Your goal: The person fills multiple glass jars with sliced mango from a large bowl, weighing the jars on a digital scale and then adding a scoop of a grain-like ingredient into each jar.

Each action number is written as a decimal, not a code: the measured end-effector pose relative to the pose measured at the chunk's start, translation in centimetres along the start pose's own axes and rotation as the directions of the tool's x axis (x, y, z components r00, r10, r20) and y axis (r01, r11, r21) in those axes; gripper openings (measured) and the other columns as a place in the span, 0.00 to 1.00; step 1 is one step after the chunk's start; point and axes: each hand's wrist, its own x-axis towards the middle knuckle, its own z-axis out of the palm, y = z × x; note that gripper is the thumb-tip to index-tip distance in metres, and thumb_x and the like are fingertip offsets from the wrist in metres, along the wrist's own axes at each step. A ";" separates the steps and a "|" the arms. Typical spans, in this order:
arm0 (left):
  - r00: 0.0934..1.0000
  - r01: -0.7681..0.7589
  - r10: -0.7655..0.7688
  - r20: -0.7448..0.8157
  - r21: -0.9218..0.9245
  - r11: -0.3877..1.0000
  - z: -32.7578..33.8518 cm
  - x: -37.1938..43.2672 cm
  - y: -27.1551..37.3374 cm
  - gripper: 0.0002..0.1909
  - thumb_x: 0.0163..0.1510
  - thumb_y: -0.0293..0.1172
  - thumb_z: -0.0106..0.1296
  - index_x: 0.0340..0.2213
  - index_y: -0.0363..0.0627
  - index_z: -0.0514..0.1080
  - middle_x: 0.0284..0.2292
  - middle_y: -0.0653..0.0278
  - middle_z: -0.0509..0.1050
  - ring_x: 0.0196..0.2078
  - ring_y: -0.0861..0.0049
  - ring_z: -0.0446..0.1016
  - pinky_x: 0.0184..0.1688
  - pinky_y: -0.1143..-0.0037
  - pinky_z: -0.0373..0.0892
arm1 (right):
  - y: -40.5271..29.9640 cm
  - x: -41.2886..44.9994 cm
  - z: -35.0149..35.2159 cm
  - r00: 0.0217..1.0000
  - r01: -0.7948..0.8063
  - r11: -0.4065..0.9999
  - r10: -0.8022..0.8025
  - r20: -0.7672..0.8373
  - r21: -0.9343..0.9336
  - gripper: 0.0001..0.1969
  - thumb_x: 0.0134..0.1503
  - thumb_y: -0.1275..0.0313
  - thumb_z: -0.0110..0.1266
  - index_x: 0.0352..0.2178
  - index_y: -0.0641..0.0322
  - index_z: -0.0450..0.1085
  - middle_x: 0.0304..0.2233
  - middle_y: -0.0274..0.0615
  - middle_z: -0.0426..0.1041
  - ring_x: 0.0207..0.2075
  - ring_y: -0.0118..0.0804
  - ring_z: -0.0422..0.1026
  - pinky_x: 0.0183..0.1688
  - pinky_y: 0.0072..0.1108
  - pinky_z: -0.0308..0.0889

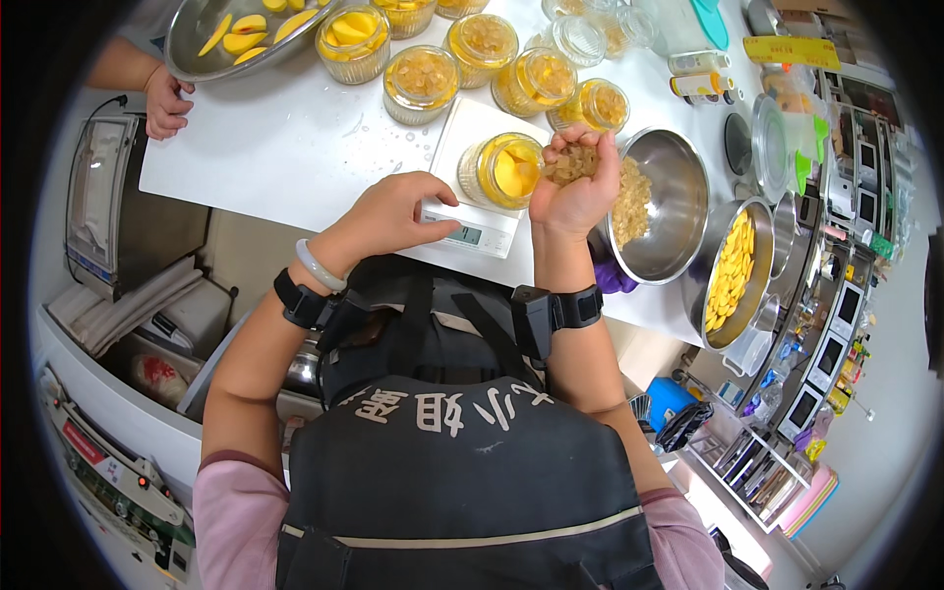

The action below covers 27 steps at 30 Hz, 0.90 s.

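My right hand (579, 181) is cupped around a heap of amber sugar crystals (571, 164), just right of a ribbed glass jar (501, 171). Yellow fruit slices fill that jar, which stands on a white digital kitchen scale (472, 125). Over the front left of the scale, beside its display, my left hand (394, 214) is empty with thumb and fingers apart. A steel bowl (675, 206) on the right holds more of the crystals (630, 203) along its left side.
Behind the scale stand several glass jars of fruit topped with crystals (420, 81). Another person's hand (166, 103) rests at the table's left edge, near a steel bowl of fruit slices (247, 33). A second bowl of yellow slices (730, 273) and small bottles (697, 85) are at the right.
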 end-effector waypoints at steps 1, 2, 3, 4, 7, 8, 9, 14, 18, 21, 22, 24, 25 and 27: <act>1.000 0.007 -0.007 -0.009 0.008 1.000 -0.1 0.0 -0.1 0.13 0.46 0.31 0.63 0.34 0.41 0.75 0.28 0.64 0.74 0.20 0.83 0.67 0.25 0.82 0.65 | 0.1 -0.1 0.0 0.999 0.024 0.999 -0.023 0.038 -0.024 0.13 0.62 0.64 0.43 0.24 0.58 0.63 0.26 0.42 0.69 0.27 0.35 0.67 0.29 0.22 0.62; 1.000 0.007 -0.007 -0.020 0.007 1.000 -0.3 -0.1 -0.2 0.13 0.46 0.31 0.63 0.34 0.41 0.75 0.29 0.64 0.74 0.20 0.84 0.67 0.25 0.82 0.65 | 0.2 -0.2 0.0 0.998 0.041 0.997 -0.038 0.045 -0.066 0.13 0.62 0.64 0.42 0.24 0.57 0.62 0.26 0.41 0.70 0.28 0.35 0.67 0.30 0.23 0.62; 1.000 0.008 -0.008 -0.030 0.005 1.000 -0.4 -0.1 -0.2 0.13 0.46 0.31 0.63 0.34 0.41 0.75 0.29 0.65 0.74 0.20 0.84 0.67 0.25 0.82 0.66 | 0.3 -0.3 0.0 0.996 0.056 0.997 -0.052 0.076 -0.053 0.13 0.62 0.64 0.41 0.24 0.58 0.63 0.27 0.41 0.70 0.28 0.35 0.67 0.31 0.24 0.63; 0.999 0.009 -0.009 -0.036 -0.001 1.000 -0.4 -0.2 -0.3 0.13 0.46 0.31 0.63 0.35 0.41 0.75 0.29 0.65 0.74 0.20 0.84 0.67 0.25 0.82 0.66 | 0.3 -0.4 -0.1 0.995 0.062 0.996 -0.058 0.075 -0.058 0.13 0.62 0.64 0.41 0.24 0.58 0.63 0.27 0.42 0.70 0.28 0.36 0.67 0.33 0.25 0.64; 0.999 0.007 -0.008 -0.053 -0.010 1.000 -0.6 -0.2 -0.3 0.13 0.46 0.31 0.63 0.35 0.41 0.75 0.30 0.65 0.75 0.20 0.84 0.67 0.26 0.82 0.66 | 0.5 -0.7 -0.1 0.993 0.096 0.992 -0.090 0.079 -0.075 0.13 0.61 0.65 0.40 0.25 0.59 0.63 0.28 0.42 0.70 0.29 0.37 0.67 0.36 0.27 0.66; 0.998 0.004 -0.004 -0.056 -0.007 1.000 -0.7 -0.2 -0.3 0.13 0.46 0.31 0.62 0.35 0.41 0.75 0.31 0.66 0.75 0.20 0.84 0.67 0.26 0.82 0.66 | 0.5 -0.8 -0.1 0.991 0.110 0.991 -0.104 0.080 -0.082 0.13 0.61 0.65 0.40 0.25 0.60 0.63 0.28 0.42 0.70 0.29 0.37 0.68 0.37 0.28 0.67; 0.998 0.001 -0.001 -0.058 -0.003 1.000 -0.7 -0.2 -0.3 0.13 0.46 0.31 0.62 0.35 0.41 0.76 0.31 0.66 0.75 0.20 0.85 0.67 0.26 0.82 0.66 | 0.5 -0.8 0.0 0.992 0.110 0.990 -0.104 0.071 -0.091 0.13 0.61 0.65 0.40 0.25 0.60 0.63 0.28 0.42 0.70 0.29 0.37 0.68 0.38 0.29 0.67; 0.998 0.002 -0.003 -0.064 -0.013 1.000 -0.8 -0.2 -0.1 0.13 0.46 0.31 0.62 0.35 0.41 0.76 0.32 0.66 0.75 0.21 0.85 0.66 0.26 0.82 0.67 | 0.2 -1.0 0.6 0.989 0.133 0.980 -0.122 0.081 -0.146 0.14 0.61 0.65 0.39 0.23 0.59 0.63 0.26 0.41 0.68 0.28 0.35 0.66 0.35 0.28 0.66; 0.995 -0.026 0.023 -0.099 -0.032 0.999 -0.7 -0.2 0.0 0.14 0.46 0.34 0.63 0.33 0.41 0.75 0.29 0.64 0.76 0.20 0.82 0.67 0.24 0.81 0.66 | -0.3 -1.5 1.1 0.995 0.061 0.976 -0.076 -0.066 -0.207 0.17 0.62 0.64 0.39 0.19 0.56 0.57 0.20 0.36 0.61 0.23 0.30 0.58 0.26 0.22 0.56; 0.997 -0.013 0.011 -0.078 -0.025 1.000 -0.8 -0.2 0.0 0.13 0.47 0.30 0.62 0.35 0.40 0.75 0.31 0.66 0.75 0.21 0.85 0.66 0.26 0.82 0.66 | -0.8 -0.9 1.3 0.993 -0.014 0.996 0.003 -0.119 -0.089 0.20 0.62 0.62 0.39 0.16 0.53 0.53 0.16 0.32 0.56 0.19 0.28 0.51 0.21 0.20 0.48; 0.997 -0.012 0.011 -0.078 -0.015 1.000 -0.9 -0.1 0.1 0.13 0.47 0.30 0.62 0.35 0.40 0.75 0.31 0.66 0.75 0.21 0.85 0.66 0.26 0.82 0.66 | -1.3 -0.3 1.2 0.995 -0.041 0.999 0.039 -0.093 -0.025 0.20 0.62 0.61 0.39 0.15 0.52 0.51 0.16 0.31 0.55 0.18 0.27 0.49 0.19 0.19 0.46; 0.997 -0.009 0.008 -0.078 -0.013 1.000 -1.1 -0.1 0.1 0.12 0.47 0.30 0.62 0.35 0.40 0.75 0.31 0.66 0.75 0.21 0.85 0.66 0.26 0.83 0.66 | -1.9 0.1 1.0 0.990 -0.082 0.996 0.084 -0.117 0.021 0.21 0.62 0.61 0.39 0.15 0.50 0.51 0.15 0.29 0.53 0.17 0.26 0.47 0.18 0.18 0.44; 0.997 -0.002 0.001 -0.081 -0.009 1.000 -1.1 -0.1 0.2 0.12 0.47 0.30 0.62 0.35 0.40 0.75 0.31 0.66 0.75 0.21 0.85 0.66 0.26 0.83 0.66 | -2.3 0.1 0.8 0.981 -0.095 0.996 0.094 -0.170 0.006 0.21 0.62 0.61 0.40 0.14 0.50 0.51 0.15 0.29 0.54 0.16 0.26 0.47 0.17 0.18 0.43; 0.996 0.011 -0.011 -0.087 -0.008 1.000 -1.2 0.0 0.2 0.12 0.47 0.30 0.62 0.34 0.40 0.75 0.30 0.67 0.75 0.21 0.85 0.66 0.26 0.83 0.66 | -3.1 0.3 0.5 0.967 -0.165 0.983 0.178 -0.180 0.086 0.21 0.62 0.61 0.41 0.14 0.49 0.52 0.15 0.28 0.54 0.15 0.25 0.48 0.15 0.17 0.43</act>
